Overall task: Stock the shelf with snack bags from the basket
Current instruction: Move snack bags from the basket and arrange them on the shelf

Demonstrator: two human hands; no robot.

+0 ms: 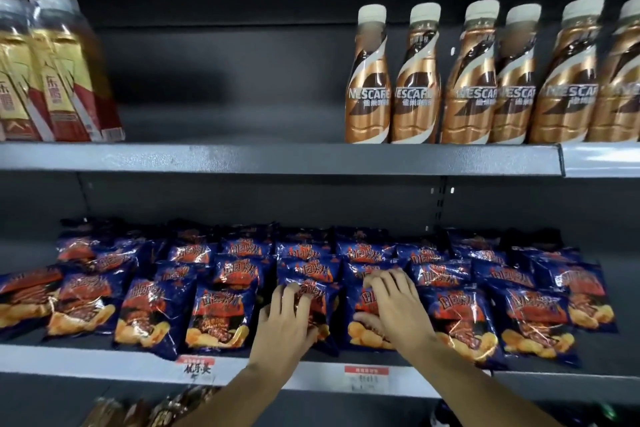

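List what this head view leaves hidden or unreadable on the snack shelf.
- Basket: nowhere in the head view.
- Price tags: print too blurred to read.
- Front of the bag under the left hand: partly covered by it.
- Right hand: whether it grips or only presses its bag is unclear.
- Goods on the bottom shelf: cut off, blurred.
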